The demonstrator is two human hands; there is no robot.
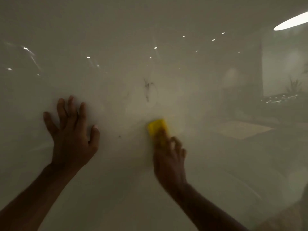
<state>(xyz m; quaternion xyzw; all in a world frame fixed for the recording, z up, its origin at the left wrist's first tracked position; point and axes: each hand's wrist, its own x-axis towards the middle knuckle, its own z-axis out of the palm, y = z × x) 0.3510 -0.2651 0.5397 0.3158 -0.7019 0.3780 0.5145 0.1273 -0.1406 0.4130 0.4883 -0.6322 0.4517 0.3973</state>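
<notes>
I see the right hand (168, 157), fingers curled over a yellow sponge (156, 126), pressing it to the glossy white panel (216, 164) about mid-panel, below a dark smudged mark (148, 88). The left hand (73, 135) lies flat on the panel, fingers spread, well apart from the sponge.

**Dim room, glossy wall**

The pale glossy panel (116, 22) reflects small ceiling spotlights (88, 57) across its upper half and a long bright lamp (290, 22) at its top right corner. Leafy plants (294, 85) show faintly near its right edge.
</notes>
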